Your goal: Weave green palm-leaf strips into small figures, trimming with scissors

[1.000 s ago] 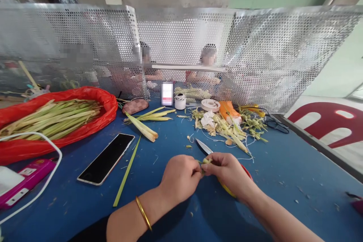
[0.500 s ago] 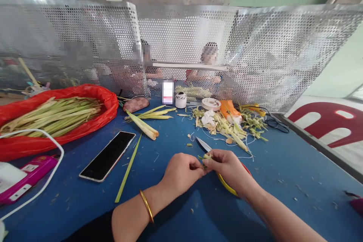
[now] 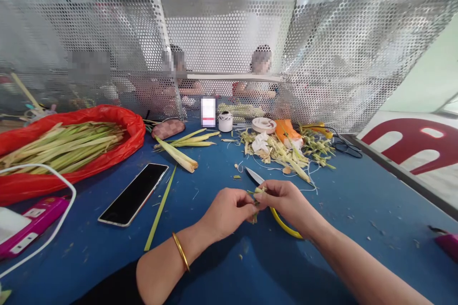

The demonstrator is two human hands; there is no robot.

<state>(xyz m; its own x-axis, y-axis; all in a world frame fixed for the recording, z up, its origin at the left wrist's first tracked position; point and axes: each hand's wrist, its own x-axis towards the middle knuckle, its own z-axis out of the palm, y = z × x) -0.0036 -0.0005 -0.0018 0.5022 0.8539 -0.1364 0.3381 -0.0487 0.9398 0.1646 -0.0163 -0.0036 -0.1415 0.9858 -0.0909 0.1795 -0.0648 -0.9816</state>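
Observation:
Both my hands meet over the blue table, pinching a small woven piece of green plant leaf between the fingertips. My left hand, with a gold bangle at the wrist, is closed on its left side. My right hand grips it from the right, and the fingers cover most of it. Under my right hand lie scissors with yellow handles, their blade pointing away. One flat green leaf strip rests left of my left hand, beside a dark-screened phone.
A red bag of long leaves stands at left, near a magenta power strip and white cable. Further back are leaf stalks, a white jar, a tape roll and leaf scraps. A perforated metal screen closes the back; people sit behind it.
My fingers have shifted slightly on the small leaf piece, and a bit of green now shows below them. The whole view has moved a little; the table items stay put.

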